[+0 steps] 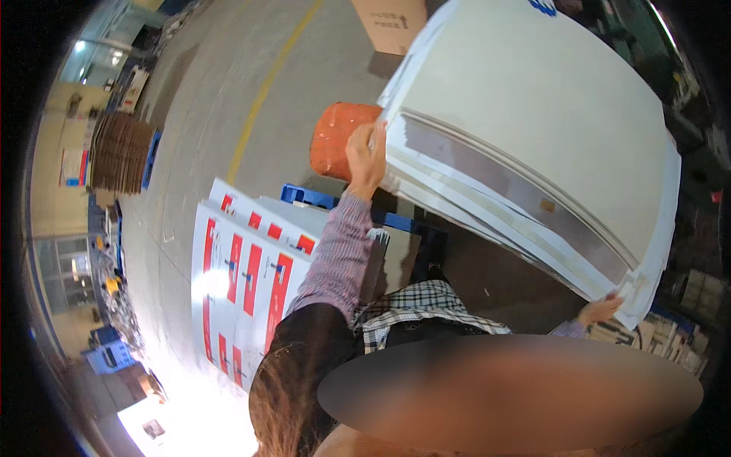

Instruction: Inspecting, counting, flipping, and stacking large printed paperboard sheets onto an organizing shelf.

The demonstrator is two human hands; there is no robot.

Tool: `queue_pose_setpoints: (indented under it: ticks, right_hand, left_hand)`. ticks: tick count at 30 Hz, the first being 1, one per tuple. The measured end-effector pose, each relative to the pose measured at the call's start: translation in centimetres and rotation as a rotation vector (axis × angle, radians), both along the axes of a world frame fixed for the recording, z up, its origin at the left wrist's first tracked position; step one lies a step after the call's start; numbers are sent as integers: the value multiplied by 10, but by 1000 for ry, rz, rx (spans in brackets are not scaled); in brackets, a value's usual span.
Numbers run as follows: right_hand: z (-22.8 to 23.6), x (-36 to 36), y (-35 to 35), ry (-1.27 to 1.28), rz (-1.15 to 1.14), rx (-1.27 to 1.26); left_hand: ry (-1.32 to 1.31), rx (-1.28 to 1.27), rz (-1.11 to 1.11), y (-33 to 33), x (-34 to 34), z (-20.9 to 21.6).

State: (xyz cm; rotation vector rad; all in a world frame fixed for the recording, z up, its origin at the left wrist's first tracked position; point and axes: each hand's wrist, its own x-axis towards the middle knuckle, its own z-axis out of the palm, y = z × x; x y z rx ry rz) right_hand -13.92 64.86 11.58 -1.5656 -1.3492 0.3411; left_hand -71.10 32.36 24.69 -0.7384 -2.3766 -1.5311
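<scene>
A large pale board or sheet [533, 84] lies on a stack of white sheets [457, 199] in front of me. Along its near side runs a grey-brown strip [487, 169] with a thin raised edge. My left hand [367, 158] is closed at the stack's left corner, thumb and fingers pinching the white sheet's edge. At the near right corner, my right hand [600, 310] has its fingers against the sheet's edge; whether they grip it is hard to make out. Just beyond my left hand sits an orange wrapped bundle [343, 139].
White printed panels with red blocks [247, 278] stand in a pile at my left. A blue pallet [308, 196] shows behind them. A cardboard box [392, 23] stands on the far floor, and stacked brown cardboard [122, 152] is farther left. Assorted items [670, 343] crowd the right.
</scene>
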Motion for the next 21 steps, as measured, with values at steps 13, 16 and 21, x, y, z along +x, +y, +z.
queue_pose_setpoints:
  ticks: [13, 16, 21]
  right_hand:
    - [71, -295, -367, -126, 1594, -296]
    - [95, -375, -429, -174, 1798, -53]
    - [90, -455, -503, -407, 1964, 350]
  left_hand:
    - [288, -397, 1008, -560, 215, 68]
    - [-31, -547, 1268, -657, 319, 40]
    - [-605, -932, 1642, -733, 459, -16]
